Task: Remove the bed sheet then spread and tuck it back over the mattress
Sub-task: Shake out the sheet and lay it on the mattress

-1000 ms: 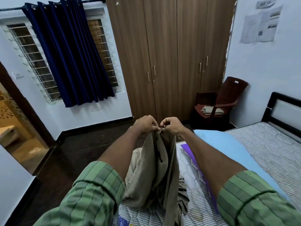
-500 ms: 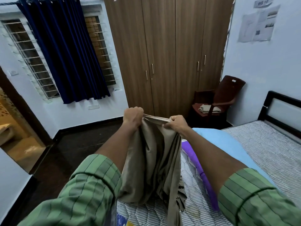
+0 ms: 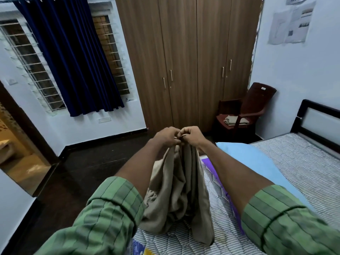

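Note:
A beige bed sheet (image 3: pixel 176 196) hangs bunched from both my hands, its lower folds heaped on the bare striped mattress (image 3: pixel 294 162). My left hand (image 3: pixel 165 137) and my right hand (image 3: pixel 191 134) are held out in front of me, knuckles touching, each pinching the sheet's top edge. The sheet falls in long folds between my forearms. A light blue pillow (image 3: pixel 257 162) lies on the mattress under my right forearm, with a purple cloth (image 3: pixel 217 173) beside it.
A brown wardrobe (image 3: pixel 184 61) fills the far wall. In the corner stands a dark red plastic chair (image 3: pixel 244 111) with folded cloth (image 3: pixel 233 120) on its seat. The black headboard (image 3: pixel 322 118) is at right. A dark floor (image 3: pixel 82 172) and an open doorway (image 3: pixel 16 148) lie left.
My hands drew apart along the sheet's top edge half a second ago, then came back together and now touch again. The sheet hangs bunched as before.

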Tool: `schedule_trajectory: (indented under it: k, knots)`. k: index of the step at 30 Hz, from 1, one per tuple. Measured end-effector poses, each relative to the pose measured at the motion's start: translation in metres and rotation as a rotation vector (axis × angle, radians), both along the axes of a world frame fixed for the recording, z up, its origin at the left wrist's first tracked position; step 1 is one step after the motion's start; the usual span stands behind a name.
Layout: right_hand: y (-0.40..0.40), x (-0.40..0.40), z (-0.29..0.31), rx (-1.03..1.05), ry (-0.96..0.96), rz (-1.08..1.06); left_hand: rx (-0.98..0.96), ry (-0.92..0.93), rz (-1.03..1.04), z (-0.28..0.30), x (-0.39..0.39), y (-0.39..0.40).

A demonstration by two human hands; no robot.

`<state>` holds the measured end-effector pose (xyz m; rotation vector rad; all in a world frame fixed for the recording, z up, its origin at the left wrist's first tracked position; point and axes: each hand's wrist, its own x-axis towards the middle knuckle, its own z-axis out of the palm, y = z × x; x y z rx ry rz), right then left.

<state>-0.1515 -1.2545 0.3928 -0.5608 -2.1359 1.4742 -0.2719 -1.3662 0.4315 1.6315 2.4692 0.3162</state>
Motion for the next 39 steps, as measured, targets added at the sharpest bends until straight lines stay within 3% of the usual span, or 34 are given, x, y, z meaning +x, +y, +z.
schedule_trajectory:
  k: [4, 7, 12, 17, 20, 23, 26, 28, 30, 32, 39]
  knots:
    - [0.005, -0.002, 0.001, 0.073, 0.007, -0.017, 0.01, 0.181, 0.08, -0.006, 0.001, -0.001]
    - [0.011, 0.002, -0.004, 0.089, -0.093, 0.004, 0.061, 0.324, 0.148, -0.003, -0.006, -0.008]
    - [0.024, 0.022, -0.017, 0.077, -0.145, -0.069, 0.036, 0.469, 0.409, 0.01, -0.04, -0.029]
    - [0.024, 0.027, -0.013, 0.4, -0.37, -0.276, 0.013, 0.536, 0.531, 0.024, -0.037, -0.035]
    - [0.013, 0.021, -0.002, 0.577, -0.224, -0.524, -0.11, 0.576, 0.535, 0.018, -0.036, -0.036]
    - [0.008, 0.013, 0.013, 0.511, -0.045, -0.584, -0.154, 0.589, 0.568, 0.013, -0.043, -0.044]
    - [0.014, 0.003, 0.015, 0.326, -0.019, -0.516, -0.133, 0.567, 0.56, 0.017, -0.051, -0.048]
    - [0.019, -0.004, 0.013, 0.276, -0.07, -0.442, -0.08, 0.418, 0.461, 0.021, -0.056, -0.043]
    - [0.016, -0.012, 0.016, 0.278, -0.112, -0.376, -0.052, 0.158, 0.244, 0.022, -0.054, -0.035]
    - [0.007, -0.023, 0.022, 0.311, -0.112, -0.326, -0.028, 0.046, 0.123, 0.02, -0.044, -0.025]
    - [-0.004, -0.035, 0.039, 0.447, -0.147, -0.285, 0.156, 0.201, 0.184, 0.023, -0.026, -0.01]
